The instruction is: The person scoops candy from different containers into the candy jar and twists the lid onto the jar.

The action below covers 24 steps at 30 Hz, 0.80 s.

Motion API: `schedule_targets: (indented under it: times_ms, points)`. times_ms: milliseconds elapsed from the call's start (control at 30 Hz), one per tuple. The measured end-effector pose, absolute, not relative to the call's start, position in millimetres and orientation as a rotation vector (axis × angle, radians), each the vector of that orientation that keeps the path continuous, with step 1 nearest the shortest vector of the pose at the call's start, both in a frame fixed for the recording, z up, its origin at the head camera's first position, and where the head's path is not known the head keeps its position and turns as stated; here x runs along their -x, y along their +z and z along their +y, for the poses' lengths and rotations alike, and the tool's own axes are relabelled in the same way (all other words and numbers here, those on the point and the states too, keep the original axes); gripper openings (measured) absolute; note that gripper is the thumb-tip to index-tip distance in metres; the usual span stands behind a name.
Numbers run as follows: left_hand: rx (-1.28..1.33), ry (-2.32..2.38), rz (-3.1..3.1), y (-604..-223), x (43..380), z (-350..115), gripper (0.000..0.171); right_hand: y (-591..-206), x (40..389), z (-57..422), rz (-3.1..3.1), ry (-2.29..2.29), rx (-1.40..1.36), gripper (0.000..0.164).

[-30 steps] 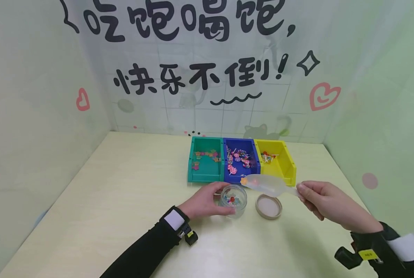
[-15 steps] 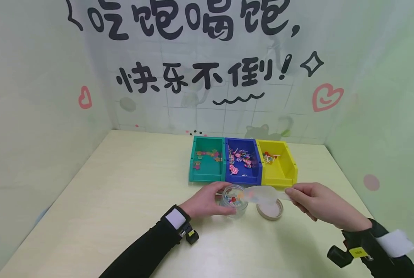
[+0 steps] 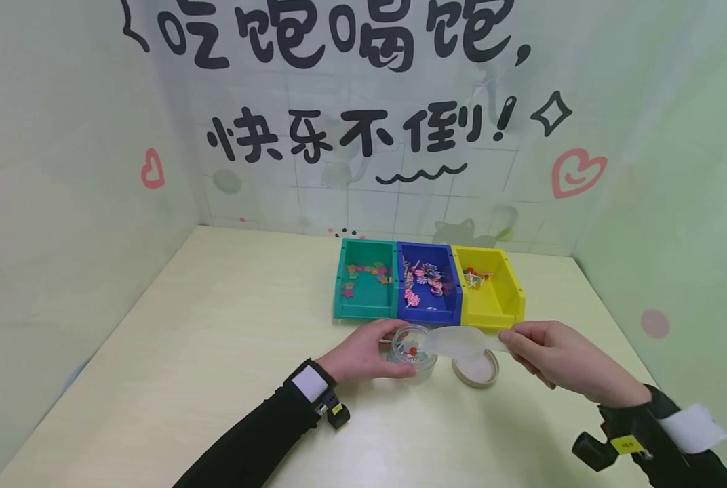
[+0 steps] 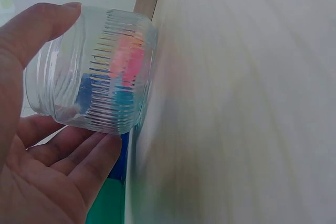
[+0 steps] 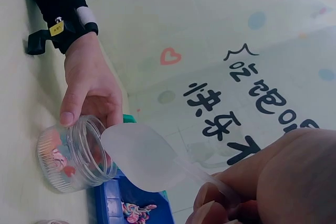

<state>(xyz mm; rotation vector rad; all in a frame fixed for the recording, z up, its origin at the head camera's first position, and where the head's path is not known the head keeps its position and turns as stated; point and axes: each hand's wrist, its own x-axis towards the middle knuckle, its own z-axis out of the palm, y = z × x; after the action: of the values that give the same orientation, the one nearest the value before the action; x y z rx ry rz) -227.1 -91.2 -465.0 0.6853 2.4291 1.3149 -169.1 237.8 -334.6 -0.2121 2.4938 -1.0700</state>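
Note:
My left hand [image 3: 363, 354] grips a clear ribbed glass jar [image 4: 118, 77] from its left side, thumb on one side and fingers on the other. The jar stands upright on the table, its mouth uncovered. Inside lie small colourful pieces, among them a swirled lollipop charm [image 5: 59, 158] and a red bead-like one. My right hand [image 3: 561, 356] pinches the thin handle of a translucent plastic spoon [image 3: 457, 341]. The spoon's bowl is tilted at the jar's rim, with nothing visible on it. Whether it touches the rim I cannot tell.
Behind the jar stand three joined bins: a green bin [image 3: 363, 310] with star pieces, a blue bin [image 3: 429, 316] with swirl lollipop charms, and a yellow bin [image 3: 498, 298] with small red-and-white stick pieces. A round jar lid [image 3: 477, 373] lies right of the jar, partly under the spoon.
The spoon has moved left and down to the jar's mouth and tipped. Orange and pink pieces in it have gone out of the bowl at the jar. The left hand keeps its hold.

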Motion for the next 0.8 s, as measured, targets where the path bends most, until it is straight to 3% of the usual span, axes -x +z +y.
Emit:
schedule_targets:
  times_ms: [800]
  points:
    - [-0.709,1.305,2.443,-463.8,227.3,-92.4,0.088,-344.5,167.5,242.4,2.464,-1.15,0.254,0.042]
